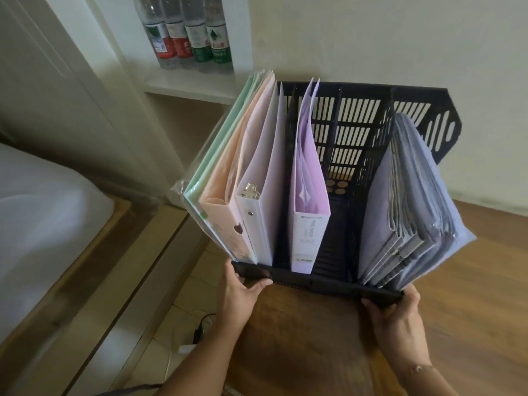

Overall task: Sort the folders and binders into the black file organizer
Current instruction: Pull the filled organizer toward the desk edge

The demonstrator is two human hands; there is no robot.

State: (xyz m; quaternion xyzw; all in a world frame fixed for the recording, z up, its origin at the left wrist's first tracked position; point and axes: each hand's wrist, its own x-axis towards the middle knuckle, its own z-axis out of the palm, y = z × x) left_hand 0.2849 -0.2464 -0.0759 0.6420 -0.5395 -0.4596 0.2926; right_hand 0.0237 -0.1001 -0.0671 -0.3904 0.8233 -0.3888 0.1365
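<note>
The black file organizer stands on a wooden table, its slotted back toward the wall. Its left slot holds a green folder, a peach binder and a white ring binder. A lilac binder stands in the second slot. The third slot shows nothing in it. Grey-lilac folders lean outward in the right slot. My left hand grips the organizer's front left corner. My right hand grips its front right corner.
The wooden table extends to the right and toward me. Several water bottles stand on a white shelf at the back left. A bed lies at the left. Cables and a charger lie on the floor below.
</note>
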